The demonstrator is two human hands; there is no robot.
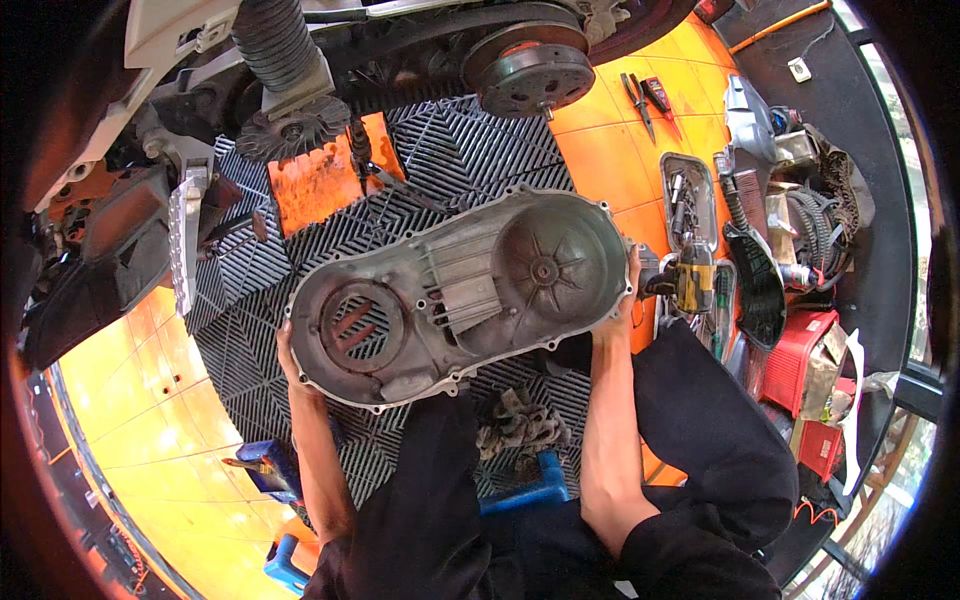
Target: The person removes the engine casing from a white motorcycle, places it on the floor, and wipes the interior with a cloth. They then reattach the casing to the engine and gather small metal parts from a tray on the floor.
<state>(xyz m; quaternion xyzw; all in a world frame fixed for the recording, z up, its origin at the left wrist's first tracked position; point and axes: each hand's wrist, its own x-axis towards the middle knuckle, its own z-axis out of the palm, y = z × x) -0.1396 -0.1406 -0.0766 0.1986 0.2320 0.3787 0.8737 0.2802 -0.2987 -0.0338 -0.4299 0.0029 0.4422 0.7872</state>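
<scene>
Between my two hands is a long grey metal scooter transmission cover (400,270), its hollow inner side facing up toward me. My left hand (290,358) grips its left end, and my right hand (628,295) grips the right end. Most of the fingers are hidden behind the rim. One end of the cover has a slotted round opening, the other a round bowl with ribs around a hub. Beyond it is the scooter's exposed drive side, with a finned pulley (293,130) on the left and a round clutch drum (537,80) on the right.
Black slatted mats (240,340) lie on the orange floor. To my right are a yellow power tool (694,278), a metal tray (688,170) of tools, a black curved part (752,285) and a red basket (797,355). Pliers (640,103) lie farther off. A crumpled rag (522,425) rests between my legs.
</scene>
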